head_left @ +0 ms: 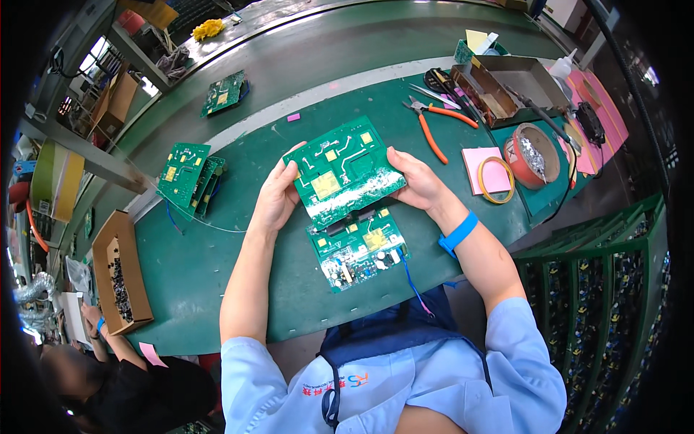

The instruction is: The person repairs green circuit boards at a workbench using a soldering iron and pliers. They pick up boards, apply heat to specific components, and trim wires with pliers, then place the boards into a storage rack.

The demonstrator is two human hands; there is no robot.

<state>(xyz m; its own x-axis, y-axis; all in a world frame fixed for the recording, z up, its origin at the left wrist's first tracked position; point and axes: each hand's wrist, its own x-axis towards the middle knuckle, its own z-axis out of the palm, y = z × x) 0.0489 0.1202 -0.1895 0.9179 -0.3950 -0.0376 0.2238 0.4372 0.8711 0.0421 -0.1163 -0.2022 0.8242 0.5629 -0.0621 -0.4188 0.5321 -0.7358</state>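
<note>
We see a green circuit board (343, 172) held above the green table (217, 260), at centre. The left hand (277, 195) pinches its left edge; the right hand (415, 179) pinches its right edge. A second circuit board (358, 249) lies just near of it. Orange-handled pliers (434, 126) lie far right, well apart.

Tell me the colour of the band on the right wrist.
Blue: the wristband on the right forearm, seen in the head view.
</note>
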